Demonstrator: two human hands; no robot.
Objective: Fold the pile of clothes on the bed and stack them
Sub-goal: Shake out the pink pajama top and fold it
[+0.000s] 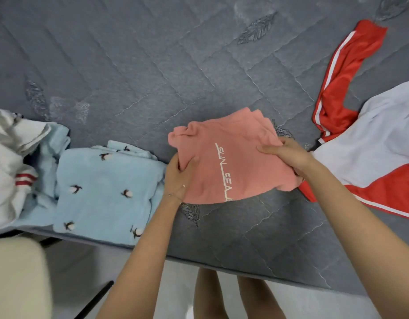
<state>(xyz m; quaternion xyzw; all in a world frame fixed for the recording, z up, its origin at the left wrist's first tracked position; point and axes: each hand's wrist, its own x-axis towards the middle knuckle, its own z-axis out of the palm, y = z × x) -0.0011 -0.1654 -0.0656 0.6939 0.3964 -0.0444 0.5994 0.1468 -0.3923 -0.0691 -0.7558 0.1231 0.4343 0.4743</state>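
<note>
Head cam: holds folded pink shirt (224, 162) near bed (152, 77) front edge w/ left hand (178, 178) curled on its left side & right hand (286, 155) pinching right side, prob. keeping folds together for stacking on blue top (102, 192) alongside.

1. The left hand (178, 178) and right hand (287, 155) grip opposite edges of a folded pink garment (231, 162) with white lettering.
2. Just left of it, a folded light-blue garment (104, 192) lies on the grey bed (152, 65).
3. At right, a red-and-white garment (369, 139) lies unfolded.
</note>
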